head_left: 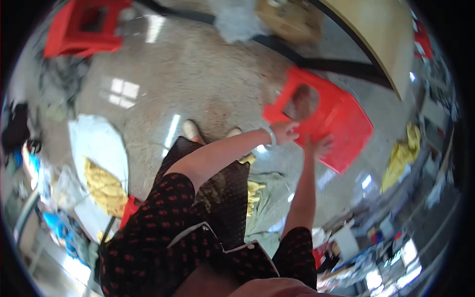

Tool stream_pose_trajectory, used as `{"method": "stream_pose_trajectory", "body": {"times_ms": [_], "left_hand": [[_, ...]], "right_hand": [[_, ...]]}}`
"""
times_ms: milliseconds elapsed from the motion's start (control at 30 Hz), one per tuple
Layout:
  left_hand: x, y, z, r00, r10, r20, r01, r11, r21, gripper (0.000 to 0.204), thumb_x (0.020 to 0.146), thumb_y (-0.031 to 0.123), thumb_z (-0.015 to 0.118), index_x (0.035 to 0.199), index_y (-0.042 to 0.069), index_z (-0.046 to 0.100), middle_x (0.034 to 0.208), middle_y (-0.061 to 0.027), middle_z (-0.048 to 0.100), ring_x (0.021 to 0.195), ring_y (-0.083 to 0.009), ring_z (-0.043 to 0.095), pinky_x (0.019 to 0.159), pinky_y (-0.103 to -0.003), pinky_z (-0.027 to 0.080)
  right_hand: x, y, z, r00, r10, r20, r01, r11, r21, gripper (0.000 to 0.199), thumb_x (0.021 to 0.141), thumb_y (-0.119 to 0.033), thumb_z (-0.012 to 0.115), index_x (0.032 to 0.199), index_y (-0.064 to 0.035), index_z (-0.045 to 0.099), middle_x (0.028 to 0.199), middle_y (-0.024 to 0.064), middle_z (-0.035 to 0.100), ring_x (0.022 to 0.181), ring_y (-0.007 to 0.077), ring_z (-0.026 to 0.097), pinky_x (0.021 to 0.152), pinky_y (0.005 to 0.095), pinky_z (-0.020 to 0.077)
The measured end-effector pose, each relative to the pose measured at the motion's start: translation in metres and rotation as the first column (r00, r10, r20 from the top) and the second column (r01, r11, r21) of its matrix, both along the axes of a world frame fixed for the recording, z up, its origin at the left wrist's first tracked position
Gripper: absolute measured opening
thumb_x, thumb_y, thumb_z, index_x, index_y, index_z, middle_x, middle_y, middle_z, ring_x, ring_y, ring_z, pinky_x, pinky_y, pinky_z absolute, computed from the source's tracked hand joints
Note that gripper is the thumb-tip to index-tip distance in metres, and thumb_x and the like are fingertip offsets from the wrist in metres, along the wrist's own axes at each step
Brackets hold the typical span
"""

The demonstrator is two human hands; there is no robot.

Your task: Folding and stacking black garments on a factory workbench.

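Observation:
A red plastic stool with a large opening in one side lies tilted in front of me, to the right. My left hand, with a pale bracelet at the wrist, is at the stool's near edge, its fingers apart. Against the stool's near red face is my right hand, its fingers spread and somewhat blurred. Neither hand visibly wraps round the stool. Whether the left fingertips touch it, I cannot tell.
Another red stool stands at the far left. A wooden tabletop with dark legs is at the far right. White sheeting and yellow cloth lie to my left, with more yellow cloth at right.

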State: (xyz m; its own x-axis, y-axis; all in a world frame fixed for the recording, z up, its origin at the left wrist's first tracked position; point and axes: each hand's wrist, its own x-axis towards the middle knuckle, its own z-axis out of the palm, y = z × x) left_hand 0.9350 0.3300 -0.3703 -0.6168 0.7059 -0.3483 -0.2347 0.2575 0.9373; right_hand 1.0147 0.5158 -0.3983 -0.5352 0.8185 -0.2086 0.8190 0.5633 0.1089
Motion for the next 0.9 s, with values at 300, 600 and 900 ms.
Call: {"method": "stream_pose_trajectory", "body": {"times_ms": [300, 600, 900], "left_hand": [[-0.001, -0.415, -0.008, 0.928, 0.363, -0.08, -0.213, 0.341, -0.916, 0.046, 0.074, 0.038, 0.053, 0.103, 0.004, 0.052, 0.101, -0.0188, 0.054, 0.095, -0.0345, 0.05, 0.081, -0.04, 0.04], [-0.131, -0.642, 0.048, 0.749, 0.561, -0.351, -0.509, 0.149, -0.848, 0.044, 0.075, 0.031, 0.052, 0.107, 0.002, 0.048, 0.106, -0.0227, 0.05, 0.1, -0.0342, 0.048, 0.085, -0.038, 0.038], [-0.365, -0.815, 0.048, 0.746, 0.454, -0.487, -0.613, 0.182, -0.769, 0.048, 0.074, 0.033, 0.055, 0.11, 0.003, 0.043, 0.108, -0.0229, 0.046, 0.099, -0.0356, 0.047, 0.083, -0.04, 0.039]], "right_hand": [[-0.056, 0.003, 0.078, 0.705, 0.709, 0.006, -0.57, 0.571, -0.591, 0.044, 0.075, -0.032, 0.051, 0.11, -0.0066, 0.046, 0.118, 0.0213, 0.04, 0.101, 0.0367, 0.046, 0.077, 0.0429, 0.0424], [-0.307, -0.403, 0.187, 0.12, 0.703, -0.701, -0.945, -0.137, -0.298, 0.032, 0.077, -0.015, 0.051, 0.105, 0.0001, 0.049, 0.105, 0.0184, 0.051, 0.101, 0.0303, 0.047, 0.087, 0.0344, 0.0362], [-0.628, -0.554, 0.231, 0.071, 0.897, -0.437, -0.986, 0.13, 0.107, 0.051, 0.081, -0.028, 0.048, 0.12, 0.0009, 0.033, 0.125, 0.0223, 0.031, 0.117, 0.0344, 0.028, 0.097, 0.0392, 0.0226]]}}
